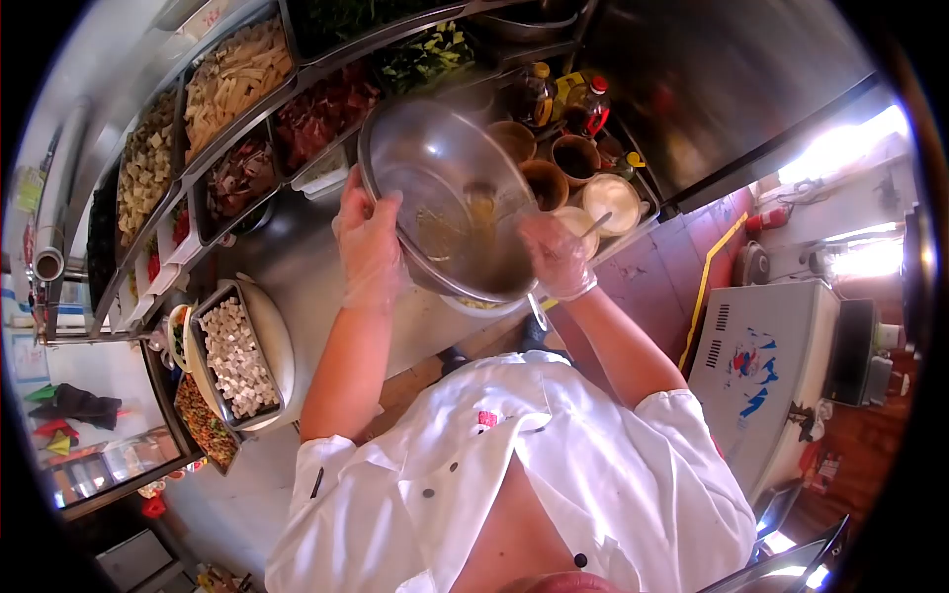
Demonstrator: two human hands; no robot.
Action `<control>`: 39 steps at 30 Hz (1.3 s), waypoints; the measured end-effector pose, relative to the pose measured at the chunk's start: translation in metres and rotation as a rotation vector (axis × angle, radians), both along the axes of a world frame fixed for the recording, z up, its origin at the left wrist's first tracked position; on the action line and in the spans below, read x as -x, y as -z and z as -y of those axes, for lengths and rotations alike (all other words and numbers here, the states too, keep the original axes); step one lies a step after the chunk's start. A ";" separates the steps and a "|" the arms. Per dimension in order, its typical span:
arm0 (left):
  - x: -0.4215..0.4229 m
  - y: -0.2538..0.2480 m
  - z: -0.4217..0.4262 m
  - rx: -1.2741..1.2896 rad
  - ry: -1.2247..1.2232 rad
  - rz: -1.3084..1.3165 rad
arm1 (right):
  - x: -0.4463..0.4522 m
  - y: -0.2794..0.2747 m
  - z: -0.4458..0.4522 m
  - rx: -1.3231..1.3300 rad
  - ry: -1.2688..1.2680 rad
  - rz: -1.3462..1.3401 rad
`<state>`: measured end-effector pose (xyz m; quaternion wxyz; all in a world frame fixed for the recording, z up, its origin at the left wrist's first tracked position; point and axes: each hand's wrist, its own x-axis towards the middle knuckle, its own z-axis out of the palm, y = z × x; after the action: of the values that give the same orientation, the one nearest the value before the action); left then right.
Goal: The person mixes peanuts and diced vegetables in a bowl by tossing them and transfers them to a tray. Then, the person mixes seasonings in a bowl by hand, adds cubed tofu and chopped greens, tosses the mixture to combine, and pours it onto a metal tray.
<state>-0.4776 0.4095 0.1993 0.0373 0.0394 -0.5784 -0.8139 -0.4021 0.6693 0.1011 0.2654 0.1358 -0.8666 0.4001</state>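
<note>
A large metal bowl [415, 163] is tilted in front of me, with yellowish wet residue inside its lower part. My left hand [369, 237], in a clear plastic glove, grips the bowl's left rim with the thumb on the near side. At the opposite rim, my gloved right hand [557, 252] has its fingers curled against the bowl. Partly hidden under the bowl is a pale container [481, 308]. A metal handle end [537, 312] shows below my right hand; what it belongs to is hidden.
Trays of sliced meat [321, 109], pale strips [237, 77] and chopped greens [430, 54] line the far side. Seasoning pots [576, 156] and bottles [593, 104] stand right of the bowl. White cubes fill a tray [280, 381] at left. A white freezer [741, 366] stands across the floor.
</note>
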 end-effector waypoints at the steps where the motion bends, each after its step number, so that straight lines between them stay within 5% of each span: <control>1: 0.000 -0.001 -0.001 -0.004 -0.001 -0.006 | -0.002 0.009 0.001 0.316 0.093 0.211; 3: -0.001 -0.004 -0.004 -0.014 -0.009 -0.001 | -0.004 0.024 -0.003 0.945 0.280 0.632; 4: -0.001 -0.006 -0.006 -0.022 -0.013 0.005 | -0.003 -0.017 -0.009 0.784 0.445 0.603; 7: -0.004 -0.013 -0.011 -0.039 0.002 0.013 | 0.017 -0.014 -0.049 0.875 0.584 0.492; 10: 0.000 -0.009 -0.010 -0.028 -0.016 0.012 | 0.041 0.037 -0.087 0.186 0.482 0.309; 13: -0.001 -0.015 -0.015 -0.031 -0.051 0.082 | 0.071 0.089 -0.098 -0.253 0.350 0.421; 16: -0.003 -0.024 -0.018 -0.035 -0.030 0.110 | 0.095 0.090 -0.079 -0.116 0.558 0.672; 19: -0.004 -0.022 -0.016 -0.008 -0.043 0.112 | 0.141 0.191 -0.100 -0.054 0.675 0.717; 22: -0.004 -0.018 -0.015 -0.016 -0.044 0.077 | 0.118 0.111 -0.081 0.237 0.714 0.837; 25: -0.004 -0.012 -0.010 -0.044 -0.002 -0.004 | 0.116 0.131 -0.105 0.077 0.665 0.739; 26: -0.004 -0.014 -0.011 -0.050 0.005 -0.008 | 0.105 0.081 -0.099 0.125 0.707 0.834; 29: -0.003 -0.013 -0.010 -0.020 -0.026 -0.010 | 0.096 0.067 -0.119 0.007 0.572 0.668; 35: -0.001 -0.006 -0.005 -0.010 -0.009 -0.001 | 0.037 -0.049 -0.042 0.296 0.336 0.653; 38: -0.004 -0.011 -0.008 -0.016 -0.029 0.034 | 0.014 -0.042 -0.016 -0.148 -0.040 -0.006; 39: -0.003 -0.010 -0.007 -0.006 -0.032 0.034 | 0.009 -0.041 -0.013 -0.123 -0.043 -0.008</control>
<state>-0.4749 0.4168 0.2093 0.0405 0.0624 -0.5759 -0.8141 -0.4115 0.6828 0.1417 0.2515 0.1721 -0.8853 0.3513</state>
